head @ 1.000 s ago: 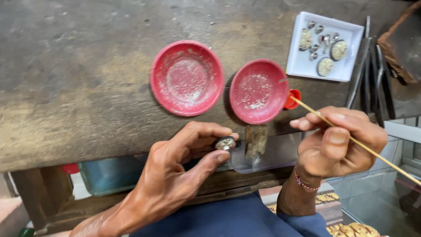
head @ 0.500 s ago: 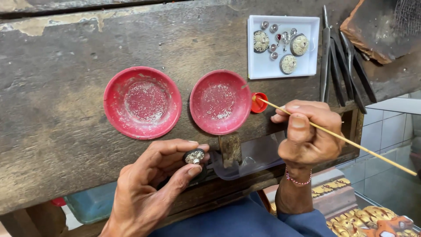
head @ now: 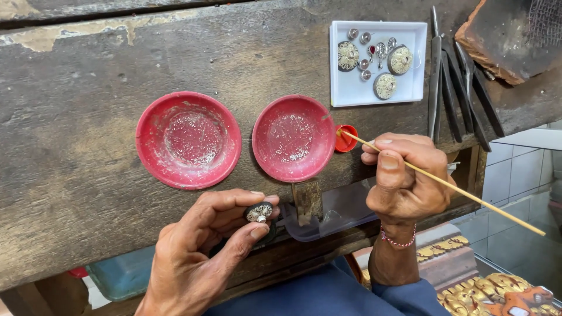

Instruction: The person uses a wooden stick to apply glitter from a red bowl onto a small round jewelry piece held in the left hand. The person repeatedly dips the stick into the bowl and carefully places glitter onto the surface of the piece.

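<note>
My left hand (head: pixel 205 246) pinches a small round silver ornament (head: pixel 258 212) between thumb and fingers, just below the wooden bench edge. My right hand (head: pixel 404 181) grips a thin wooden stick (head: pixel 468 196) like a pen; its tip rests in a tiny red cap (head: pixel 345 138) beside the right red dish (head: pixel 294 138). A second red dish (head: pixel 188 140) sits to the left. Both dishes hold a scatter of tiny sparkling bits.
A white square tray (head: pixel 410 93) at the back right holds several round filigree pieces and small stones. Dark pliers and tweezers (head: pixel 453 88) lie beside it, a brick-like block (head: pixel 509 35) beyond. A wooden peg (head: pixel 305 202) juts from the worn bench (head: pixel 88 88).
The view has shifted, so everything sits further left and lower. The stick's tip has stayed at the red cap. My left hand still holds the ornament.
</note>
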